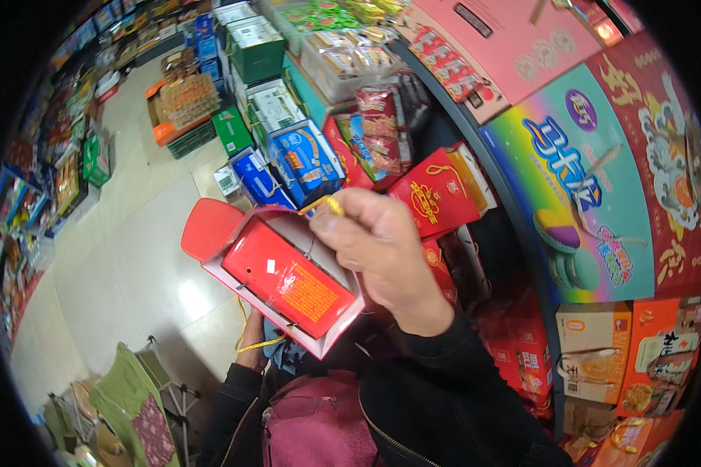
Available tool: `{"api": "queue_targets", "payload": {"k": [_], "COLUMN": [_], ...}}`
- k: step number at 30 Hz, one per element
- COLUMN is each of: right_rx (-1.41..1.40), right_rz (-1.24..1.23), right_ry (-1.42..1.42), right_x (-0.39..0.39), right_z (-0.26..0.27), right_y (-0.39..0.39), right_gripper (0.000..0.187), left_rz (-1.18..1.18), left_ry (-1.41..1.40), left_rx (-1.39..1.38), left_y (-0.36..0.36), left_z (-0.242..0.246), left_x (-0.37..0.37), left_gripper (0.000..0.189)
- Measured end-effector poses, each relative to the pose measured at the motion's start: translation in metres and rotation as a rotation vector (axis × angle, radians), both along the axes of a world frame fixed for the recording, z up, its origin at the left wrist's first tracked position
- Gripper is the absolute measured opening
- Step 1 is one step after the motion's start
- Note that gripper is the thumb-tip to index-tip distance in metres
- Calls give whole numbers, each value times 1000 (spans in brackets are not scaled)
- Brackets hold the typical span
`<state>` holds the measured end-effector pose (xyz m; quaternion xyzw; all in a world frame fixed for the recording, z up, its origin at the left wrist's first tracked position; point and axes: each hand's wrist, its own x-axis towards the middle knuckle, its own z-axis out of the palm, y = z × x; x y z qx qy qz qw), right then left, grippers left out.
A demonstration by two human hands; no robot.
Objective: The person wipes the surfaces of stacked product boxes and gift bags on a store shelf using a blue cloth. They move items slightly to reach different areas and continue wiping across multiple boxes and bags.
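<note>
A red gift bag (pixel 327 344) with a pale inside hangs tilted in front of me, its red flap (pixel 207 229) folded out to the left. Inside lies a red box (pixel 295 280) bearing yellow print and a small white sticker. My right hand (pixel 380 257) pinches the yellow cord handle (pixel 330 205) at the bag's far side. A second yellow cord (pixel 263 344) droops from the near side. Below the bag is my left hand (pixel 254 344), beside a blue-grey cloth (pixel 286 353). Its fingers are mostly hidden, so its grip does not show.
Red gift boxes (pixel 435 190) and blue cartons (pixel 306 157) stand beyond the bag. A dark shelf edge (pixel 520 227) curves along the right, above printed panels. Lower left is a green folding chair (pixel 131 385). An orange carton (pixel 163 117) sits on the tiled floor (pixel 152 233).
</note>
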<state>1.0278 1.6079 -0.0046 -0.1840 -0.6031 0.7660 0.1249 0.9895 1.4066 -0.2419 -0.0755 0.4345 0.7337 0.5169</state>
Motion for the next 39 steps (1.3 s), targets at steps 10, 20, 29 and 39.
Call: {"api": "queue_targets", "payload": {"k": [10, 20, 29, 39], "right_rx": [408, 520, 643, 507], "right_rz": [-65, -220, -389, -535], "right_ry": [-154, -163, -211, -244], "right_x": [41, 76, 89, 125], "right_z": [-74, -67, -67, -55], "right_y": [40, 86, 124, 143], "right_gripper": [29, 26, 24, 21], "left_rz": [-224, -315, -394, -320], "left_ry": [-68, -26, 212, 147], "left_rx": [-82, 22, -12, -136], "left_y": [64, 158, 235, 254], "left_z": [-16, 0, 24, 21], "left_x": [20, 34, 47, 83], "left_gripper": [53, 55, 44, 24]}}
